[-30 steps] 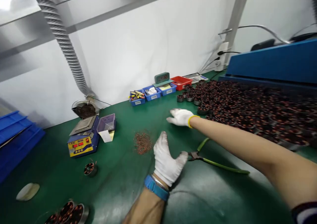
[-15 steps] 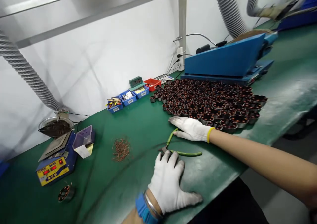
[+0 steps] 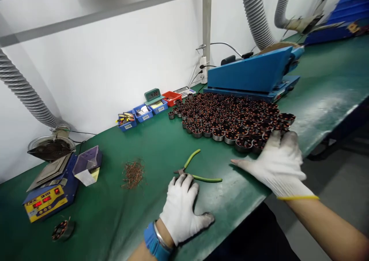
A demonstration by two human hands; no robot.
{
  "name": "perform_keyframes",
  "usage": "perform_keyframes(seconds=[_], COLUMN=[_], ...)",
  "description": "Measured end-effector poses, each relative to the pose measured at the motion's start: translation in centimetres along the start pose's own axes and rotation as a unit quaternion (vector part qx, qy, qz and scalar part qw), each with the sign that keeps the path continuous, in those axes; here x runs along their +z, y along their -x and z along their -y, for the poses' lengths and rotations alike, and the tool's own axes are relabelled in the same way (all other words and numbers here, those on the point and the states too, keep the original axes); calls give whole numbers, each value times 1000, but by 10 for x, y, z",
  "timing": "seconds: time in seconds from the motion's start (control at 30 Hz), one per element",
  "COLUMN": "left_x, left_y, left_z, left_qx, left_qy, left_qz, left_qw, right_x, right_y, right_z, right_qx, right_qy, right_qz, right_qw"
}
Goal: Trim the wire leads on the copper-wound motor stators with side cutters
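My left hand point(image 3: 183, 209), in a white glove, lies flat on the green table point(image 3: 161, 145) with its thumb spread out. Just beyond its fingertips, a pair of green-handled cutters point(image 3: 190, 170) rests with handles apart. My right hand point(image 3: 276, 161), also gloved, is at the near right edge of a big cluster of copper-wound motor stators point(image 3: 221, 118). Its thumb points left and its fingers reach against the outer stators, some of which they hide. Nothing is visibly gripped in it.
A pile of copper wire clippings point(image 3: 134, 173) lies left of the cutters. One stator point(image 3: 63, 229) sits near a soldering pot unit point(image 3: 47, 203) and a purple bin point(image 3: 88, 163). Small blue bins point(image 3: 127, 125), a clock point(image 3: 152, 95) and a blue machine point(image 3: 249, 74) stand along the wall.
My right hand has moved from beside the cutters toward me and right, to the cluster's near right edge. My left hand stays flat by the cutters. The view has shifted slightly.
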State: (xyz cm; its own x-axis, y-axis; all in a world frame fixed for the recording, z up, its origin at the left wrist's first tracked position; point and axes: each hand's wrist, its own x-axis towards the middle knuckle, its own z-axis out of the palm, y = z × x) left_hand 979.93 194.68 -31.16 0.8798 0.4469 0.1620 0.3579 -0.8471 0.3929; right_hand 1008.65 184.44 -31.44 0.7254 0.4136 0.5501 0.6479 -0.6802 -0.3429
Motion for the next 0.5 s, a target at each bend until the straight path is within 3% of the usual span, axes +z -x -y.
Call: perform_keyframes(seconds=[0.1, 0.23, 0.4, 0.5], left_x=[-5, -9, -9, -6], left_y=[0, 0, -1, 1], left_z=[-3, -6, -5, -1], left_qx=[-10, -20, -13, -1], left_qy=[-11, -13, -8, -9], left_qz=[16, 37, 29, 9], left_qw=[1000, 999, 999, 1000], right_x=[14, 21, 10, 3], right_y=[-25, -54, -83, -88], right_z=[1, -10, -40, -41], right_qx=[69, 113, 99, 96], right_qy=[42, 52, 44, 34], right_qz=[69, 97, 98, 105], right_qw=[994, 988, 989, 989])
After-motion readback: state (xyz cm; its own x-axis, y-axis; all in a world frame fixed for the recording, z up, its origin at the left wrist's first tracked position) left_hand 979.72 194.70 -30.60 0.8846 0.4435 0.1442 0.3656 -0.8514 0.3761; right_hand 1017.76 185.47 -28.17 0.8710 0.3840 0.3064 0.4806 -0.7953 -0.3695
